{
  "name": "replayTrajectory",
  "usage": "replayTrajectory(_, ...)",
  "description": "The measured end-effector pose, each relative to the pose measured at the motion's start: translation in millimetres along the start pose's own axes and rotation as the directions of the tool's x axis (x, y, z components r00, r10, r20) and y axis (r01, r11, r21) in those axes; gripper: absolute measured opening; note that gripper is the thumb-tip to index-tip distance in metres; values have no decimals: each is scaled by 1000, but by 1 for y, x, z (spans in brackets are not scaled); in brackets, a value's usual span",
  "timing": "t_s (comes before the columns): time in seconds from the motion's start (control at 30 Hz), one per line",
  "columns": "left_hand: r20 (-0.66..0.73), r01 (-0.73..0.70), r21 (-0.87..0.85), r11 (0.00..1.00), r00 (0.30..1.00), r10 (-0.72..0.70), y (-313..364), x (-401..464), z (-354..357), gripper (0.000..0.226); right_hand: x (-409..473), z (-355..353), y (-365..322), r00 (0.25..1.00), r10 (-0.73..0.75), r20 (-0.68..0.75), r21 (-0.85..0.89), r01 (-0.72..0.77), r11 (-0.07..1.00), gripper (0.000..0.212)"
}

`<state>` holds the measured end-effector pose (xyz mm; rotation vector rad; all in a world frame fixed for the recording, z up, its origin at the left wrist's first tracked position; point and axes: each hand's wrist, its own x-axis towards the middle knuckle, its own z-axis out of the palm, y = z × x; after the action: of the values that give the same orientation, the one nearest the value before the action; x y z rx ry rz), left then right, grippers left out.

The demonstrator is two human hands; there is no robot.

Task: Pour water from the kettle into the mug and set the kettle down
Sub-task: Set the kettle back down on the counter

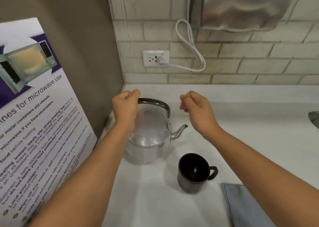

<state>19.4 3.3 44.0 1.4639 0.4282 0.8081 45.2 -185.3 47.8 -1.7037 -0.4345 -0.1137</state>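
Head view: left hand (125, 106) clenched on the kettle (148, 137) handle's left end, presumably ready to lift. Kettle stands on the tabletop (241, 131) near its back-left corner, spout aimed right. Right hand (196, 112) hovers loosely curled, holding nothing. Dark mug (194, 172) stands just in front of the spout, placed for a short pour.

Silver kettle (148, 140) upright on counter, lid on, dark mug (194, 173) just beside, upright
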Motion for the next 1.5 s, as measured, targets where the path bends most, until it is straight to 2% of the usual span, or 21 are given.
replayTrajectory(0.1,18,1,7,1000,1000,-1,-18,8,6,48,15,23,8,994,-29,104,-122,41,992,28)
replayTrajectory(0.27,28,27,27,999,999,-27,-40,16,11,52,25,41,36,966,-65,251,-201,118,972,24)
replayTrajectory(0.5,-17,19,46,999,1000,-18,-58,23,9,50,35,45,58,934,-159,320,-278,253,927,33)
replayTrajectory(0.63,-14,-49,185,981,999,52,-63,30,9,40,44,46,62,927,-190,323,-334,300,894,32)
replayTrajectory(0.73,-2,-55,437,898,998,63,-64,44,9,43,56,47,64,920,-192,342,-387,324,863,39)
replayTrajectory(0.87,100,-46,715,698,994,-37,-65,70,12,53,74,50,70,925,-128,359,-494,305,814,46)
replayTrajectory(1.0,144,-51,858,512,979,-144,-72,84,20,54,85,54,83,922,-11,386,-508,223,832,33)
replayTrajectory(1.13,158,-35,921,388,944,-289,-79,91,24,45,94,57,94,903,108,417,-545,153,824,40)
replayTrajectory(1.27,150,-15,936,352,921,-360,-89,89,24,39,97,60,100,893,202,403,-579,78,811,44)
replayTrajectory(1.37,150,-25,941,336,924,-352,-84,89,23,49,96,58,95,895,226,383,-609,61,791,43)
replayTrajectory(1.43,148,-51,944,325,948,-281,-75,86,22,59,93,52,86,911,219,349,-622,51,781,43)
replayTrajectory(1.5,169,-116,922,370,979,-113,-61,78,20,62,82,38,73,937,182,296,-593,31,805,41)
